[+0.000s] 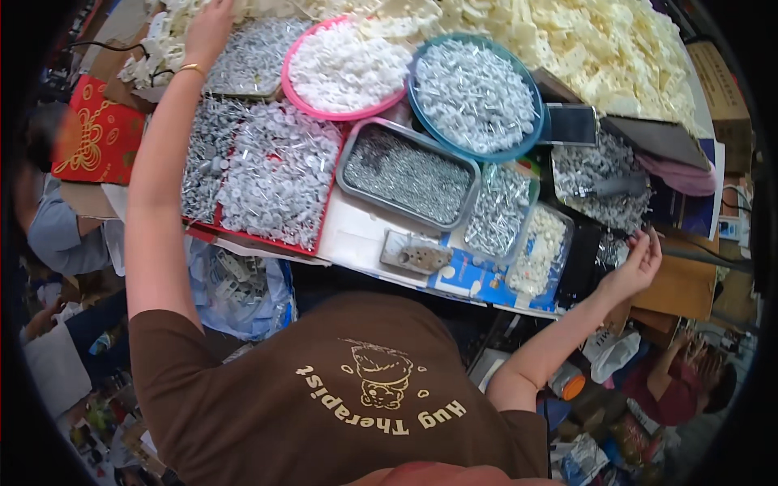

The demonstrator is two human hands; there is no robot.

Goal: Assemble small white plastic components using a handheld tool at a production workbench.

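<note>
1. The sorting work is looking well under way, judging by how things lie: the red tray (275,174) on the left is holding a thick spread of white clips with nails, and the blue bowl (474,95) far right of centre is heaped with the same finished pieces.
2. Plenty is waiting, as far as the picture shows: the pink bowl (344,69) is full of bare white clips, the grey metal tray (405,174) is full of loose nails, and a large heap of cream plastic parts (600,44) is covering the far right of the surface (361,235).
3. The left hand (209,28) is reaching to the far left edge of the surface, palm down on a pile of white plastic pieces (166,40); its fingers are buried among them, so I cannot tell whether it is closing on anything.
4. The right hand (636,263) is hanging off the near right edge of the surface, palm up with fingers loosely curled and spread, gripping nothing that can be seen.
5. Nearest to that hand are a clear container of white clips (541,251) just to its left and a dark bin of nailed clips (600,182) just beyond it; the hand is touching neither.
6. The blue bowl and the grey metal tray are lying between the two hands, well apart from both.
</note>
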